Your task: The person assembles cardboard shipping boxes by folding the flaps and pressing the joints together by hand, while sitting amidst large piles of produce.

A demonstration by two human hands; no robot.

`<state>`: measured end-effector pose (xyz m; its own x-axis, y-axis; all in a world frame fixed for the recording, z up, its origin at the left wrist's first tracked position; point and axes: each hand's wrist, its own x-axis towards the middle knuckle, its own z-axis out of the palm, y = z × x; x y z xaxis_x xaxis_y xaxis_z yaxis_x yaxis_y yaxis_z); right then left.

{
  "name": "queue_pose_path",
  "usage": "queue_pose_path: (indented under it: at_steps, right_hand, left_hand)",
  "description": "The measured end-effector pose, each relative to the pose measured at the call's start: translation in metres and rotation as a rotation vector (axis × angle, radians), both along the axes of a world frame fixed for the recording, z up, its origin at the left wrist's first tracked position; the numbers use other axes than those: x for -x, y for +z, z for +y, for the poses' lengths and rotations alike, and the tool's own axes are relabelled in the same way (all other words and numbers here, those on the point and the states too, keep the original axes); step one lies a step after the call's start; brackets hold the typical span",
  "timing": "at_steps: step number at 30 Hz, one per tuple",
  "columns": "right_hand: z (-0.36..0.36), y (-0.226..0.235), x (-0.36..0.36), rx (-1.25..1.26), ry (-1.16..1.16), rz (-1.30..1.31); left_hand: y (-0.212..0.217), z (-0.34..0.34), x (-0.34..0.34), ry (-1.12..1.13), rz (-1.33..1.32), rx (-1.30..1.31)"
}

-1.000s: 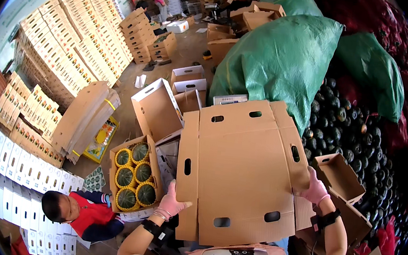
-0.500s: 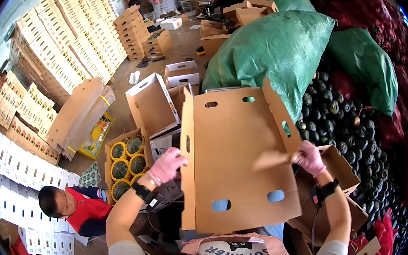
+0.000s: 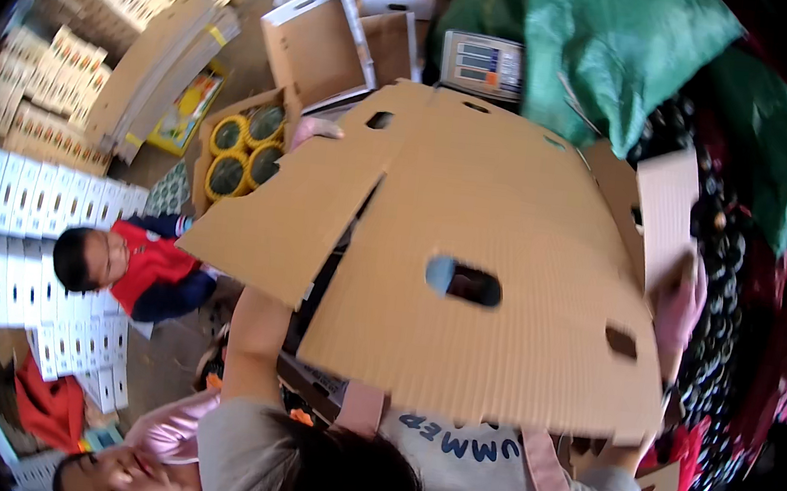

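Observation:
A large brown cardboard box blank (image 3: 476,187) with oval hand holes spreads in front of my chest, tilted and partly unfolded. A long slit separates its left flap from the main panel. My left hand (image 3: 317,130), in a pink glove, is closed on the blank's far left edge, mostly hidden behind the board. At the right side my right hand (image 3: 680,302), also pink-gloved, grips the blank beside an upturned flap (image 3: 666,212); its fingertips are partly covered. The board hides most of both forearms.
A box of round green produce in yellow sleeves (image 3: 228,175) sits at left, near an open white-edged box (image 3: 323,51). Beyond are a scale (image 3: 481,66) and green sacks (image 3: 606,47). A child in red (image 3: 147,268) stands left; another person (image 3: 140,468) is close by at lower left.
The blank has flattened and swung toward me, its near edge now wider. My left hand moved farther away, my right hand lower and to the right. The view has tipped down.

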<state>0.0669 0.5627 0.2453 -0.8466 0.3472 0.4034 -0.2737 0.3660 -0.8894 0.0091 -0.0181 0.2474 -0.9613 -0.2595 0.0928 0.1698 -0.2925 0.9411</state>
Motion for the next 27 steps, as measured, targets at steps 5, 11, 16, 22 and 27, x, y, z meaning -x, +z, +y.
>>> queue_pose_path:
  at_steps: [5, 11, 16, 22, 27]
  right_hand:
    - [0.0, -0.011, -0.098, -0.088, 0.301, -0.345]
    - [-0.033, 0.004, -0.137, -0.068, 0.293, -0.428]
    - [-0.063, 0.025, -0.144, 0.056, 0.735, -0.459]
    - [-0.086, -0.027, -0.152, -0.194, 0.5, -0.662]
    - [-0.125, -0.025, -0.114, -0.5, 0.107, -0.369]
  left_hand:
    - [-0.011, -0.006, -0.054, 0.046, 0.107, 0.306]
    - [-0.016, 0.025, -0.142, 0.004, 0.04, 0.697]
    - [0.004, 0.017, -0.191, -0.619, 0.148, 0.507]
    - [-0.025, 0.029, -0.182, -0.389, -0.23, 0.889]
    - [-0.039, 0.039, -0.144, 0.01, -0.04, 1.163]
